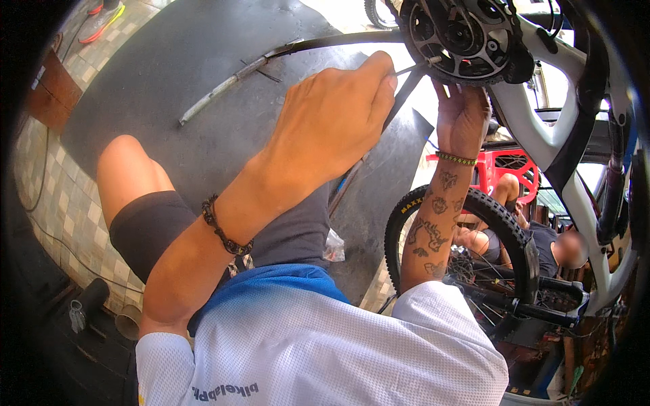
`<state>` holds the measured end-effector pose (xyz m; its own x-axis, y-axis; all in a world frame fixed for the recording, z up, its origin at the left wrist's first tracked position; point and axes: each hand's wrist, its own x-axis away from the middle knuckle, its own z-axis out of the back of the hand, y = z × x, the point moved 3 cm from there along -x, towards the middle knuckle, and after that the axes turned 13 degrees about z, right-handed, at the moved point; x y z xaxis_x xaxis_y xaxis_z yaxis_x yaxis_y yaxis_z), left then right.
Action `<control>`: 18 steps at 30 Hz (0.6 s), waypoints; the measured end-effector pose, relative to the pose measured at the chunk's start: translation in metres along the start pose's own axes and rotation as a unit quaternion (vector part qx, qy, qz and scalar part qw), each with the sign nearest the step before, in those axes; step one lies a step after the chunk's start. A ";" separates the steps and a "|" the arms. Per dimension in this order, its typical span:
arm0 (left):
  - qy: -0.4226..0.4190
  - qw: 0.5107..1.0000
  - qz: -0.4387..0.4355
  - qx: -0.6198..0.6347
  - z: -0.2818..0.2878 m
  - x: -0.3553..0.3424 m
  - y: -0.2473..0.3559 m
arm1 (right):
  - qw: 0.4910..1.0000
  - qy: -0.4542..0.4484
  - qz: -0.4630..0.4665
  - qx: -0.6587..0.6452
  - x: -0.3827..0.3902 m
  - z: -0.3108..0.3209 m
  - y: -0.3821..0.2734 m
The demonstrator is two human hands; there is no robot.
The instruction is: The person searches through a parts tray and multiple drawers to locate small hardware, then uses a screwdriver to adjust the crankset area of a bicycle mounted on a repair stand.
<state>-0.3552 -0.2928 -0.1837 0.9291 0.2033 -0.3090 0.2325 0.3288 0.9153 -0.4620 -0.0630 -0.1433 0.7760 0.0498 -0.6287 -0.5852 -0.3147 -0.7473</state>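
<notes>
My left hand [332, 125] is closed in a fist around a thin metal tool [406, 70], whose handle end is hidden in my fingers. The tool's shaft points at the lower left of a bicycle chainring [467, 68]. My right hand [464, 118] reaches up from below, palm toward me, and holds the chainring's lower edge; its fingertips are hidden behind the ring. The chainring is black with silver parts and sits on a white and black bicycle frame [538, 125].
A dark mat [223, 57] covers tiled floor [71, 223]. On it lies a grey tube [223, 91]. To the right are a knobby tire [399, 210], a red plastic chair [487, 169] and another person [545, 240]. A clear plastic bag [334, 247] lies near my leg.
</notes>
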 end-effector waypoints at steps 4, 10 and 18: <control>-0.010 1.000 -0.006 -0.007 0.000 -0.002 0.009 | 0.998 0.007 -0.049 -0.047 0.005 0.000 0.007; 0.013 1.000 -0.006 -0.021 -0.006 -0.010 0.010 | 0.985 -0.049 -0.085 -0.140 -0.002 0.007 0.017; 0.003 0.999 0.012 -0.034 -0.002 -0.012 0.010 | 1.000 0.001 0.006 0.017 0.009 -0.004 0.006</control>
<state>-0.3649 -0.2899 -0.1710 0.9327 0.2170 -0.2880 0.1893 0.3853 0.9032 -0.4573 -0.0683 -0.1527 0.7693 0.0438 -0.6373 -0.6025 -0.2821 -0.7466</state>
